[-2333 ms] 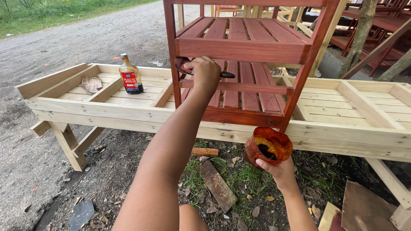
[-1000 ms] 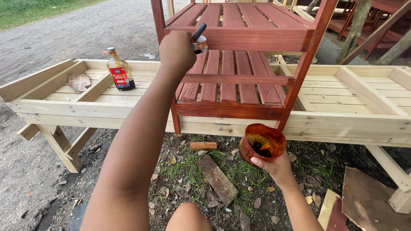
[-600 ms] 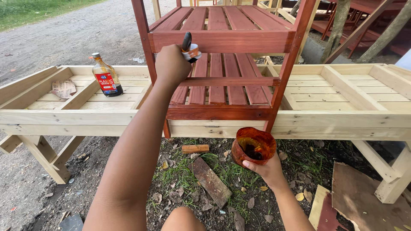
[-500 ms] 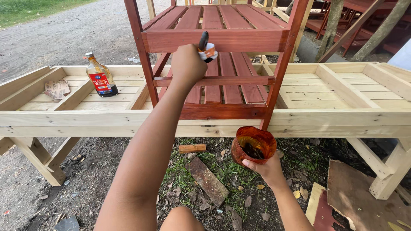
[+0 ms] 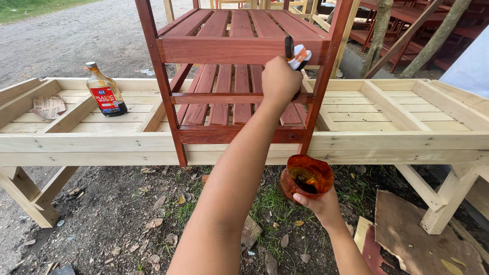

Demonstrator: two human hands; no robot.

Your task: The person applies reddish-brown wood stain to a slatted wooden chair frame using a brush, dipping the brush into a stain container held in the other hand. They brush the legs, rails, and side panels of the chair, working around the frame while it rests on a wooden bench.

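My left hand (image 5: 280, 81) is raised and closed around a paintbrush (image 5: 294, 53) with a black handle and a white and orange collar. The brush sits against the right end of the front rail of a red-stained slatted wooden rack (image 5: 224, 48); its bristles are hidden behind my hand. My right hand (image 5: 320, 206) is low at the right, holding a small stain-smeared orange cup (image 5: 306, 177) with dark liquid in it, below the bench's front edge. The rack stands on a long bare-wood frame (image 5: 387, 145).
A glass bottle of dark varnish with a red label (image 5: 104, 94) stands on the frame at the left, beside a crumpled sheet of paper (image 5: 48, 106). Below lie dirt, leaves, wood scraps (image 5: 425, 244) and the frame's legs. More red furniture stands behind, right.
My left hand with the brush has moved from the rack's left side across to the right end of its front rail. The cup hand has stayed low at the right.
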